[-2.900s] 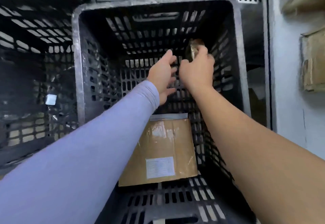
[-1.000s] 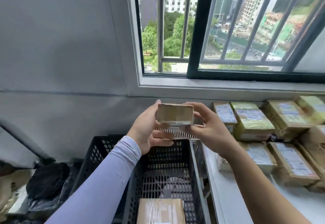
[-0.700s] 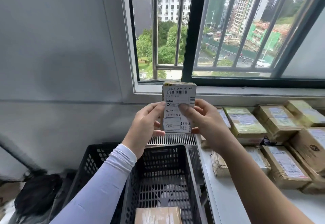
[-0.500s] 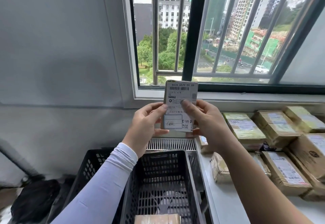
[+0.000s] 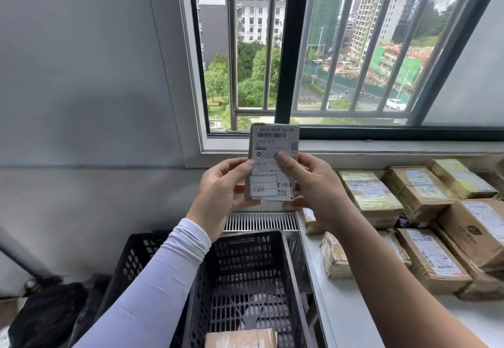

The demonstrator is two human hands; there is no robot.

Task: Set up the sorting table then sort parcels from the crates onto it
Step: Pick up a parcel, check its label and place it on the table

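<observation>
I hold a small cardboard parcel (image 5: 272,154) upright in front of the window, its white shipping label facing me. My left hand (image 5: 222,196) grips its left edge, thumb on the label. My right hand (image 5: 313,184) grips its right edge, thumb pressed on the label's middle. Below stands a black slatted crate (image 5: 245,271) with one brown parcel (image 5: 241,339) lying at its bottom. To the right is the white sorting table (image 5: 346,317), with several taped brown parcels (image 5: 425,200) laid out in rows.
A second black crate (image 5: 136,260) stands left of the first, partly behind my left sleeve. A dark bag (image 5: 46,317) lies on the floor at lower left. A white radiator grille (image 5: 259,221) runs under the barred window (image 5: 313,47). The grey wall fills the left.
I lifted the small parcel out of the crate, turned its label toward me and raised it. Over the last half second it has stayed nearly still in both hands.
</observation>
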